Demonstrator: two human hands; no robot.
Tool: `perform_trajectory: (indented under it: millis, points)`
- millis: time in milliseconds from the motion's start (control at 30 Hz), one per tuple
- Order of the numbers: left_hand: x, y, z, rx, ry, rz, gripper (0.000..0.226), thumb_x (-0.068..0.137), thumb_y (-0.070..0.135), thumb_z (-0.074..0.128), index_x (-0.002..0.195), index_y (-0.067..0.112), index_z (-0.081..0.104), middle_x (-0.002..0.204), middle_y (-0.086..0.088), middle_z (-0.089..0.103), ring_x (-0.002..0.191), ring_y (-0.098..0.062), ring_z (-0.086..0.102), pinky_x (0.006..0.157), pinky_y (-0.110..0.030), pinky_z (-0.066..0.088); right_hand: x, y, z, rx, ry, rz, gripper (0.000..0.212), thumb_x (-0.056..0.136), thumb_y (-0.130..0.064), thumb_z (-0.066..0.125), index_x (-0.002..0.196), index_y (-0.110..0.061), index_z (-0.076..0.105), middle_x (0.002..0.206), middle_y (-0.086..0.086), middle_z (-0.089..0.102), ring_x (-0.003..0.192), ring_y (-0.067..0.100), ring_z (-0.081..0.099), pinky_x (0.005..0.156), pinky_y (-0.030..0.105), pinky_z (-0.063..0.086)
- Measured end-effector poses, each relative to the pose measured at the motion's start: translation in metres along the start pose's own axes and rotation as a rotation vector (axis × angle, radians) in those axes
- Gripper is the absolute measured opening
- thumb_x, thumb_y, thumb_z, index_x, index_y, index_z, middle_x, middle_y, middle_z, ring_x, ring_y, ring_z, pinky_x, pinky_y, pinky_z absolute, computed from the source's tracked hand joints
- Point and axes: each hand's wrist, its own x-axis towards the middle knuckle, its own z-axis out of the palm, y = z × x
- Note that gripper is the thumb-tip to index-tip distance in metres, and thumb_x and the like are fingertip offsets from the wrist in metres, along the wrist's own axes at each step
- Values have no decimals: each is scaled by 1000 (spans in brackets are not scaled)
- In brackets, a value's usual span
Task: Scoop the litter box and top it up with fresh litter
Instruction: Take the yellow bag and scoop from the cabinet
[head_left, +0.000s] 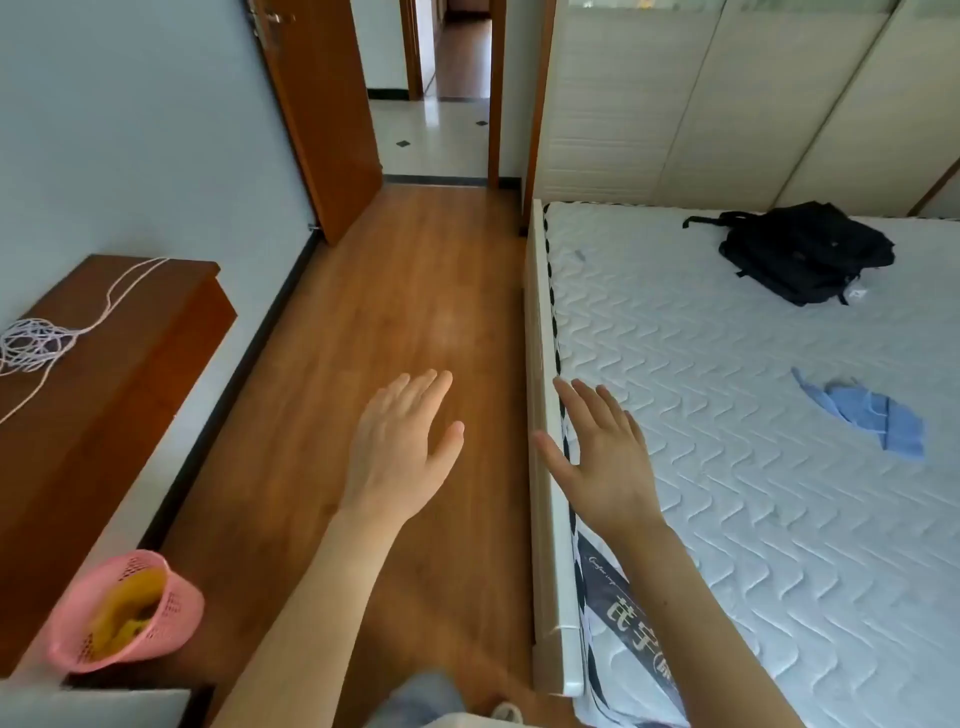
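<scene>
Room: a bedroom, with a strip of wooden floor (405, 291) running between the wall and the bed toward an open door (322, 109); it reads as the walking route, and both arms reach out over it.
Bed: a bare quilted mattress (727, 467) fills the right side, with a black backpack (805, 252) near its far end and a crumpled blue cloth (867, 413) lying well apart from it; both look simply dropped there and seem to have no part in the task.
Surface: a dark wooden cabinet (104, 389) against the left wall carries a loose tangle of pale cord (36, 343), which trails up out of the heap.
Basket: a pink perforated basket (130, 613) sits low on the left, with something yellow inside that I cannot identify.
Left hand (400, 441): held out above the floor, back up, its grip spread and holding nothing.
Right hand (602, 457): held out over the bed's edge, fingers splayed, also empty; I judge the pose a start gesture, not work.
Task's thing: no litter box, scoop or litter bag is in view, so it lies somewhere outside this picture, possibly through the doorway.
Cut off: at the bottom edge, a blurred pale shape and a bit of clothing and shoe are too unclear to read.
</scene>
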Motion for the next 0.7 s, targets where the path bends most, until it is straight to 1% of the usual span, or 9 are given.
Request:
perform_trajectory:
  millis: [133,233,333,467,600,700]
  points:
    - [23,-25,-7,9,60,-93,57,96,52,39,149,30,31,155,5,32,145,-20,24,117,-43,24,28,6,1,-7,9,3,71,87,-65,24,148,-29,32,152,-3,36,145,22,22,117,45,19]
    - [45,-34,-7,14,76,-86,57,96,52,39,148,31,31,154,6,33,144,-20,25,116,-43,24,55,5,11,6,21,-8,71,88,-65,23,149,-30,31,152,-3,36,145,21,22,117,45,20]
    - [77,-46,-2,29,49,-65,58,96,53,38,149,32,29,155,7,31,145,-18,23,118,-42,22,91,1,25,25,20,-10,70,88,-64,24,149,-31,30,153,-3,35,145,21,20,117,46,21]
    - [137,-73,6,36,54,-39,58,96,53,38,149,32,28,155,7,31,145,-17,23,118,-41,23,155,-11,48,19,18,-28,65,92,-61,30,149,-31,28,153,-2,33,145,19,19,118,45,19]
    - [211,-106,0,52,50,-25,58,96,54,36,149,32,28,155,8,32,145,-17,23,118,-41,23,227,-26,64,18,24,-34,66,91,-62,28,150,-31,28,153,-4,34,145,17,20,117,46,21]
    - [268,-129,-9,56,57,6,58,95,56,34,148,32,29,154,8,32,145,-18,25,118,-40,23,279,-36,71,12,61,-13,65,92,-60,30,150,-30,29,151,-3,36,144,17,23,117,43,22]
